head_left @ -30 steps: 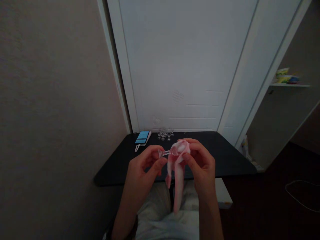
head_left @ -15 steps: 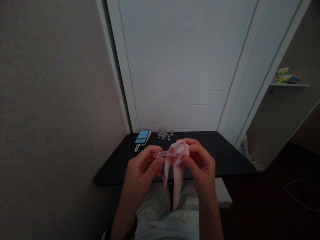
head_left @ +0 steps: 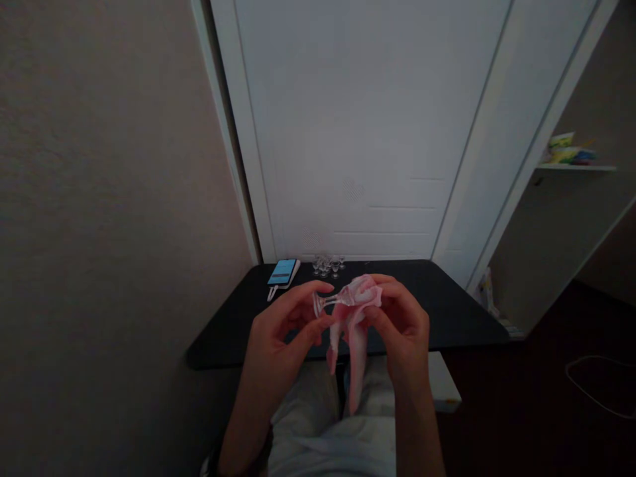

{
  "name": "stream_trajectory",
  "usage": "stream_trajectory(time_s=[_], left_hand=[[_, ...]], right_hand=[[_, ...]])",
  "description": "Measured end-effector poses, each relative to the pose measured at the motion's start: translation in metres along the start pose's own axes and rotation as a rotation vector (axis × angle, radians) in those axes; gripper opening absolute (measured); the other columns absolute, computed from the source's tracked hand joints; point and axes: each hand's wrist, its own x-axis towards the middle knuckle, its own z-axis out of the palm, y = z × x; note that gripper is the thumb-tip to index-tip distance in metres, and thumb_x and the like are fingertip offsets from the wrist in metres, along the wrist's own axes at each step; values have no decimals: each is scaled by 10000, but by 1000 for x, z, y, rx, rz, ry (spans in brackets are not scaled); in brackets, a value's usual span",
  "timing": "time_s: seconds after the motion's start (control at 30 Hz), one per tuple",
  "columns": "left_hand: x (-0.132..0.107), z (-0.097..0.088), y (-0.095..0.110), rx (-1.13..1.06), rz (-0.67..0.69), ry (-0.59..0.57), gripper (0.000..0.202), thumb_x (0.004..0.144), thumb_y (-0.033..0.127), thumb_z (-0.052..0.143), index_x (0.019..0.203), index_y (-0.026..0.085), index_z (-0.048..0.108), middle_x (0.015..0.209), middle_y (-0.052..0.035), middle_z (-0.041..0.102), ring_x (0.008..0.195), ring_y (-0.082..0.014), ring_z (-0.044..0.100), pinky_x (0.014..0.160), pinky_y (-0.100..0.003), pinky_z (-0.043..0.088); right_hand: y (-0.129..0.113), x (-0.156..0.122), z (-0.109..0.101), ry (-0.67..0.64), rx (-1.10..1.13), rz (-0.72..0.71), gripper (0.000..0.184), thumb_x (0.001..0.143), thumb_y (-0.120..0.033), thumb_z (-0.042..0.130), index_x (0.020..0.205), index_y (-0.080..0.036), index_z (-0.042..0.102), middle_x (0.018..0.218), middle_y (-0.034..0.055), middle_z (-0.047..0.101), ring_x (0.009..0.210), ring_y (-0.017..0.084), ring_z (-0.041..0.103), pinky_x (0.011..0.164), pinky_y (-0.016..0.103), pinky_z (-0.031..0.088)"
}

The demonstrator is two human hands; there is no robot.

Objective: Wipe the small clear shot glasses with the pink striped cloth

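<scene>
A small clear stemmed glass (head_left: 328, 303) lies sideways in front of me, its foot pointing left. My left hand (head_left: 285, 328) pinches that foot and stem between thumb and fingers. My right hand (head_left: 400, 324) is closed round a pink cloth (head_left: 355, 331) bunched over the glass's bowl; the cloth's loose ends hang down toward my lap. Both hands hover above the near edge of a black table (head_left: 447, 311).
Several more small clear glasses (head_left: 328, 265) stand at the table's far edge by a white door (head_left: 358, 132). A phone with a lit blue screen (head_left: 283, 272) lies at the back left. A shelf with items (head_left: 571, 159) is at the right; a cable (head_left: 596, 384) lies on the floor.
The glass has turned slightly in my hands, its foot lifting a little. My left fingers have shifted on the stem. The cloth ends have swung slightly.
</scene>
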Motion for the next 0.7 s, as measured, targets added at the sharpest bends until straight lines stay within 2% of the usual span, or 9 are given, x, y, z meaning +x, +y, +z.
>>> stream_trajectory(time_s=[0.4, 0.7], left_hand=[[-1, 0, 2, 27, 32, 18, 229, 746, 190, 634, 970, 231, 615, 693, 43, 589, 537, -74, 533, 460, -141, 437], [0, -3, -2, 26, 43, -75, 77, 792, 248, 574, 835, 186, 594, 642, 36, 562, 541, -86, 513, 490, -167, 412]], right_hand=[[0, -1, -1, 8, -13, 18, 119, 768, -130, 604, 839, -219, 640, 981, 26, 589, 885, 168, 567, 704, 274, 450], [0, -2, 1, 35, -21, -4, 110, 777, -157, 604, 856, -221, 646, 979, 30, 597, 895, 176, 575, 723, 288, 449]])
